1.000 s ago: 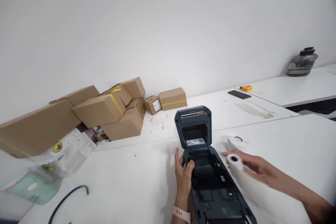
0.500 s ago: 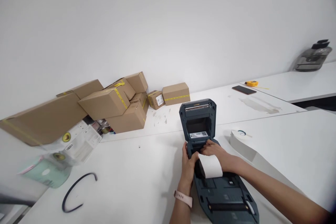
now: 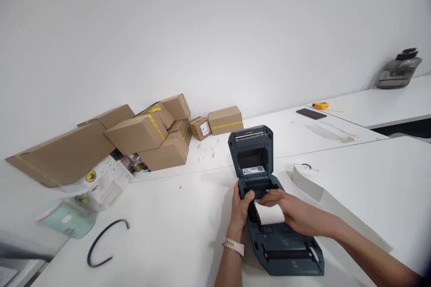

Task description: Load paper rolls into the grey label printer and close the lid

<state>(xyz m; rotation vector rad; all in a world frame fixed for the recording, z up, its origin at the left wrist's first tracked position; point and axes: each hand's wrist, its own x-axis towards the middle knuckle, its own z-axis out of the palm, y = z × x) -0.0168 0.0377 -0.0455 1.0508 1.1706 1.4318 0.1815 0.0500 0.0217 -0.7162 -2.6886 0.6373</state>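
A dark grey label printer (image 3: pixel 286 251) lies opened on the white table, its lid (image 3: pixel 252 152) raised at the far end. My left hand (image 3: pixel 240 208) grips the printer's left side, thumb over the rim and fingers wrapped outside. White label paper (image 3: pixel 270 214) curves up out of the printer's bay, between my hands. Across the bay, my right hand (image 3: pixel 286 208) has its fingers stretched out at the paper's far edge, touching it. The right thumb is hidden. A pink band circles my left wrist.
A white paper roll (image 3: pixel 303 177) trails a long strip to the printer's right. Cardboard boxes (image 3: pixel 134 134) are piled at the back left. A black curved strip (image 3: pixel 96 242) and a mint pouch (image 3: pixel 69 222) lie left. Behind are a phone (image 3: pixel 311 113), tape measure (image 3: pixel 320 105) and bottle (image 3: pixel 399 71).
My right hand has drawn back toward me from deeper in the printer's bay, and its fingers now lie at the paper's edge. My left hand keeps its grip. The view has shifted slightly.
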